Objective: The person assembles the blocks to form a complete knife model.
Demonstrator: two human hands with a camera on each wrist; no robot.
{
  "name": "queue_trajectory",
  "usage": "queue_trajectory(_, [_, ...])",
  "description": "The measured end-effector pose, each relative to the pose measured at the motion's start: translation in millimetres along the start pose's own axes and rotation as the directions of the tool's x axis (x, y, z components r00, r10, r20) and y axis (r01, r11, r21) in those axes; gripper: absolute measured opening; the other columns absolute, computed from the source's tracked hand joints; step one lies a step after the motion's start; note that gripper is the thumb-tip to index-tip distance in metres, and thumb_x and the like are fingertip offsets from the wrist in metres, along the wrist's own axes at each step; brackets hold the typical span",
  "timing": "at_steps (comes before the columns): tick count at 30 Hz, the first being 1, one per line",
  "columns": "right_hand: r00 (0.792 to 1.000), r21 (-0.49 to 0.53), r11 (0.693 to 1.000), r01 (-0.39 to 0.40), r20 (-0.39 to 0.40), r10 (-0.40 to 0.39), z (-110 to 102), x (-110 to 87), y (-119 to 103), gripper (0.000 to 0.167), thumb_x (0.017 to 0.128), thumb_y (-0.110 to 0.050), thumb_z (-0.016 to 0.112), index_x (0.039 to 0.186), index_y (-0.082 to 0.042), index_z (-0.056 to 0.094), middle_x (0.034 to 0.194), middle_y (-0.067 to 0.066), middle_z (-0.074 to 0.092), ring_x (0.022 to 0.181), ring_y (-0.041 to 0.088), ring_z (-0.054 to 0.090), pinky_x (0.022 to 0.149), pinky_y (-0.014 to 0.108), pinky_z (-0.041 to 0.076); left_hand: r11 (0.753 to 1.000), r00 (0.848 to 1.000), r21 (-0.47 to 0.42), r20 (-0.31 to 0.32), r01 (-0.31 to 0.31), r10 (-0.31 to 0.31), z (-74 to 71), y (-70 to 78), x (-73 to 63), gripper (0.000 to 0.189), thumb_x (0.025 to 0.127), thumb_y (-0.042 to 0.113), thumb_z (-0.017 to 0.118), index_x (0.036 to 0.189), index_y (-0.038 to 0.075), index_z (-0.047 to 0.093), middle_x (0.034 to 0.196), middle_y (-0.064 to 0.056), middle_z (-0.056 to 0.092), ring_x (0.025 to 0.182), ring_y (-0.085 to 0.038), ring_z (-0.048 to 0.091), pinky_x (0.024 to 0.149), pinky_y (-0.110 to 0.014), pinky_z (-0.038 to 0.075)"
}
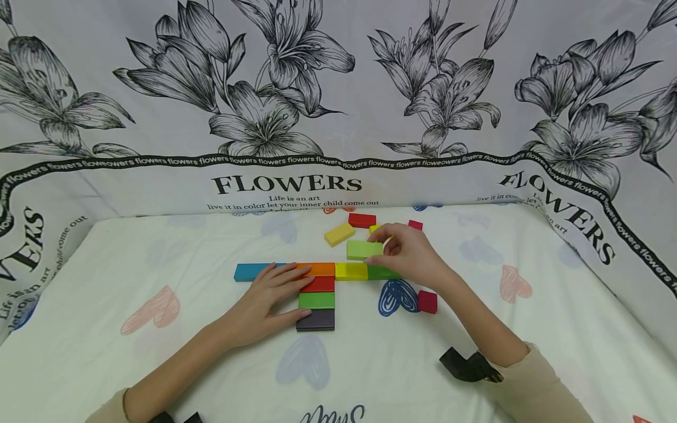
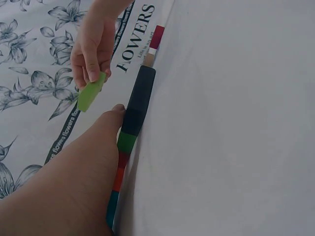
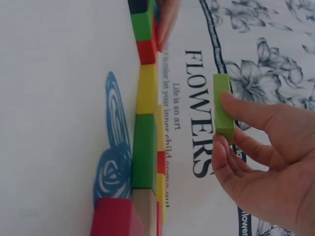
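My right hand (image 1: 411,249) pinches a light green block (image 1: 362,251) between thumb and fingers, just behind the row; the right wrist view shows the block (image 3: 223,105) held up off the cloth. A row runs from a blue block (image 1: 247,272) through orange (image 1: 324,269) and yellow (image 1: 351,271) to dark green (image 1: 382,273). Down from the orange one, a column has a red block (image 1: 321,284), a green block (image 1: 317,301) and a black block (image 1: 315,321). My left hand (image 1: 267,302) rests across the blue and orange blocks, fingers extended, thumb at the black block's edge.
Behind the row lie a red block (image 1: 362,220), a pale yellow block (image 1: 339,234), a partly hidden yellow block (image 1: 373,228) and a small crimson block (image 1: 415,224). Another crimson block (image 1: 427,302) sits front right. A flower-printed sheet (image 1: 338,135) hangs behind.
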State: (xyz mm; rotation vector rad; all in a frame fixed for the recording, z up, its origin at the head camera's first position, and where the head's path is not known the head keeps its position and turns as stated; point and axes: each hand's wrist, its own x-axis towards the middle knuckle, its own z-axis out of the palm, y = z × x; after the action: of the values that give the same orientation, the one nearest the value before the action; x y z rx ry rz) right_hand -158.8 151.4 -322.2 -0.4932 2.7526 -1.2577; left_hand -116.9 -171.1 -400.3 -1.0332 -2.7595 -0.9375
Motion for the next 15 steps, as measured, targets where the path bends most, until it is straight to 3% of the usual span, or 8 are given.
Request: queue_trajectory(15, [0.998, -0.014, 1.0, -0.005, 0.057, 0.005, 19, -3.5, 4, 0.032, 0.087, -0.014, 0.088, 0.115, -0.005, 0.074, 0.101, 0.007, 0.07, 0.087, 0.019, 0.061, 0.074, 0.021, 0.056, 1.0, 1.0, 0.004, 0.007, 0.008, -0.008, -1.6, 2.3, 0.3, 0.063, 0.096, 0.041, 0.077, 0.152, 0.018, 0.06, 0.162, -0.003, 0.051, 0.156, -0.032, 0.036, 0.127, -0.065, 0.013])
